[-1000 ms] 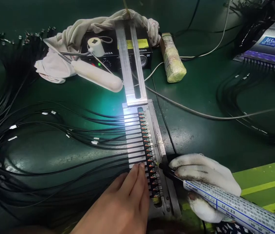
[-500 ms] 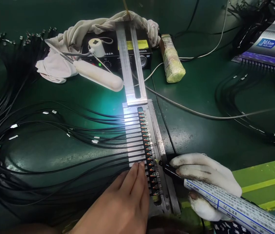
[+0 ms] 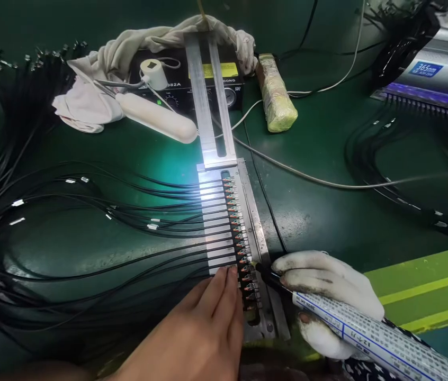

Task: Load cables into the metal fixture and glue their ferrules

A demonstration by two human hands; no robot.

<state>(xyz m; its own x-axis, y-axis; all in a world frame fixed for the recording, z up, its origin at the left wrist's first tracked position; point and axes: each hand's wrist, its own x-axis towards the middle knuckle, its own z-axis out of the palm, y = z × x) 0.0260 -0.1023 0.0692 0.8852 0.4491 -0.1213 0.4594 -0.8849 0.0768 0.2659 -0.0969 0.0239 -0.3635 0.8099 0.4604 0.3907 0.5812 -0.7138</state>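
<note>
A metal fixture (image 3: 220,235) lies on the bench, with several black cables (image 3: 176,248) running in from the left. Small metal connectors with orange parts (image 3: 239,229) form a row along it. My bare left hand (image 3: 204,323) rests over the near part of the fixture, its fingers together and their tips pressed on a cable beside the connectors. In a stained white glove, my right hand (image 3: 331,296) grips a thick dispensing pen (image 3: 367,328) with a printed label. Its black nozzle points left, the yellowish tip right at the connector row. My left fingers hide some cables.
Behind the fixture stands a black control box (image 3: 188,84) with a cloth (image 3: 140,42) over it. A lit white lamp (image 3: 160,119) and a wrapped block (image 3: 275,95) are close by. On the right is a silver 365nm lamp unit (image 3: 442,69). Cable bundles (image 3: 25,106) lie left.
The view has shifted slightly, so the fixture appears a little higher and further left. The pen's tip has moved slightly toward me along the connector row. Both hands keep their hold.
</note>
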